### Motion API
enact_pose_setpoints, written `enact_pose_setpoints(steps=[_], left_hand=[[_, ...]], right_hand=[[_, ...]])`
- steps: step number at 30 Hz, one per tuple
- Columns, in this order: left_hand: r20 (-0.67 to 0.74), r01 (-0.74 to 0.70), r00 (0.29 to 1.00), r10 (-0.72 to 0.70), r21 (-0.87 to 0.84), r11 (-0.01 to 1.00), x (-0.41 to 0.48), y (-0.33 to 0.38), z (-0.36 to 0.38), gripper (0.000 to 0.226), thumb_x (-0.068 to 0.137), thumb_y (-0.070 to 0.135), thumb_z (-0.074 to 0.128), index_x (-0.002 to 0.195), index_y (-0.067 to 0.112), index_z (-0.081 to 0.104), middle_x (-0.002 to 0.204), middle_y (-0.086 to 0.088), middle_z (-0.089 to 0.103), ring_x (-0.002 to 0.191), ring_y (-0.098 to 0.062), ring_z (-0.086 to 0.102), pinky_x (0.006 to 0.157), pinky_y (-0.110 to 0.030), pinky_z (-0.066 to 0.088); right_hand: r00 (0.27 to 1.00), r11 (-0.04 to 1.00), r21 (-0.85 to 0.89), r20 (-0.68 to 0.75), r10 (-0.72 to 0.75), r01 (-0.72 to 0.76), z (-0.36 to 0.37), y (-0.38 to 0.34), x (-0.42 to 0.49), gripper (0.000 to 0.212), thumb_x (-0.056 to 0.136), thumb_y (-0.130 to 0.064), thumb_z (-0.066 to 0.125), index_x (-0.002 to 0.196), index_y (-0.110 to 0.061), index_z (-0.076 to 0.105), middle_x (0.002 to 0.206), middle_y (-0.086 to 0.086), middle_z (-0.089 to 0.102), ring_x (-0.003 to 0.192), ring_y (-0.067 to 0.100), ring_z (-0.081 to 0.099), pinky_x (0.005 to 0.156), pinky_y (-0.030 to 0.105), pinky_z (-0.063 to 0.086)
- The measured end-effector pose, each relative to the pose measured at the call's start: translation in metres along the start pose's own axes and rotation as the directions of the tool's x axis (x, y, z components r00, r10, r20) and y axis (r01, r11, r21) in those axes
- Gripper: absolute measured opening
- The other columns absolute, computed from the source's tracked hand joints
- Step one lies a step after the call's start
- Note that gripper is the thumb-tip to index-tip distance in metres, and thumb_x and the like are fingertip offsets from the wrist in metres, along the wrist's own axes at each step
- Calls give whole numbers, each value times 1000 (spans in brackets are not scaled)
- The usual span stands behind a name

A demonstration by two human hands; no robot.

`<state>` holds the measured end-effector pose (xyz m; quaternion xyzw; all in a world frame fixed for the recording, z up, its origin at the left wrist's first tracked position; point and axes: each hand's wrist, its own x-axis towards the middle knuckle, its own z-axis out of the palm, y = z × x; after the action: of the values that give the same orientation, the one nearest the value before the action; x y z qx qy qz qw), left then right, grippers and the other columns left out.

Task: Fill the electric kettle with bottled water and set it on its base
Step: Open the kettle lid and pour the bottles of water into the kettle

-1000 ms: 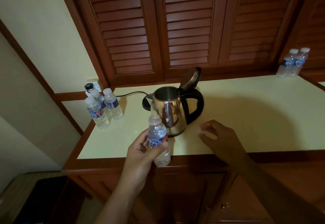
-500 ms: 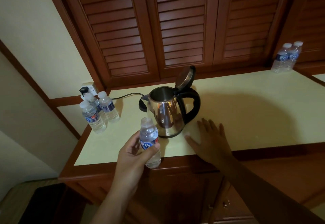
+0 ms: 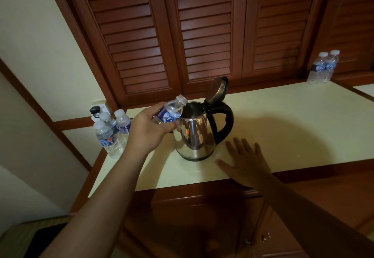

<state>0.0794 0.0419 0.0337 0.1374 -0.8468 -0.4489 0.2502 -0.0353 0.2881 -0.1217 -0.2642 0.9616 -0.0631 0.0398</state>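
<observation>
A steel electric kettle (image 3: 195,136) with a black handle stands on the cream counter (image 3: 293,128), its lid (image 3: 216,89) flipped up. My left hand (image 3: 149,128) grips a small water bottle (image 3: 172,111) with a blue label, tilted with its neck toward the kettle's open mouth, right at the rim. I cannot tell whether a cap is on it. My right hand (image 3: 247,160) lies flat on the counter with fingers spread, just right of the kettle's foot. The kettle's base is hidden behind my left hand.
Three full bottles (image 3: 110,134) stand at the counter's left end by a wall socket with a black plug (image 3: 96,110). Two more bottles (image 3: 323,67) stand at the far right. Louvred wooden doors (image 3: 202,35) rise behind; wooden cabinet fronts lie below the counter's edge.
My left hand has lifted the bottle from in front of the counter up to the kettle's mouth and tipped it. My right hand settled flat on the counter.
</observation>
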Motion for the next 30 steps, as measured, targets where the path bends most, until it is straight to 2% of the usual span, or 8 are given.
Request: enact_pose_setpoints(steps=[1,3,6,8,15,20,24,30], left_hand=[[-17,-19,1000,20,86,996,7,-1,-1,59,76,17,91,131,27,70,105,16,71,102,-11,69,94,-41,59],[-35,-87,994,102,286,954,19,-4,-2,59,77,22,90,132,30,69,102,10,64,108,-23,64,94,-45,55],[-39,-112,985,170,609,785,31,-6,-3,60,80,41,84,136,45,62,125,4,62,124,-28,48,99,-50,38],[-27,-131,977,211,705,697,37,-8,-3,62,80,44,83,138,47,60,130,4,61,126,-28,44,98,-51,33],[30,-224,923,383,851,474,45,-7,-5,57,79,35,80,132,44,63,120,1,64,114,-33,48,87,-50,36],[48,-237,910,412,876,421,46,-1,1,54,81,24,78,130,40,65,125,-2,65,122,-36,48,91,-57,38],[76,-238,913,400,897,373,48,2,3,61,81,19,76,137,38,60,135,-6,62,134,-38,43,99,-63,37],[117,-269,891,439,915,301,53,1,6,69,76,9,76,138,36,60,137,-6,60,138,-38,42,103,-68,33]], right_hand=[[1000,1000,0,-2,0,0,0,0,0,96,83,-87,2,160,-30,-5,169,2,-11,155,27,-12,123,56,-5],[1000,1000,0,-11,0,0,1,0,1,96,83,-87,2,160,-30,-4,169,2,-10,155,27,-11,123,56,-5],[999,1000,14,-37,-3,4,2,1,2,95,83,-86,3,160,-30,-1,169,3,-6,155,27,-9,123,56,-4],[999,999,41,-48,-5,7,2,3,3,94,84,-86,5,160,-31,2,170,2,-4,156,26,-8,123,56,-3],[998,997,71,-58,-5,9,2,2,4,85,86,-84,9,157,-40,9,170,3,2,156,27,-4,123,57,-2],[999,997,72,-46,-12,15,0,0,2,78,88,-81,12,156,-44,9,170,3,1,156,27,-5,123,56,-4],[998,998,66,-56,-16,19,2,0,2,74,88,-82,12,154,-47,9,170,4,3,156,28,-4,123,57,-3],[997,997,67,-73,-35,39,1,-1,1,68,92,-77,15,153,-49,10,169,4,5,156,26,-3,123,56,-2]])
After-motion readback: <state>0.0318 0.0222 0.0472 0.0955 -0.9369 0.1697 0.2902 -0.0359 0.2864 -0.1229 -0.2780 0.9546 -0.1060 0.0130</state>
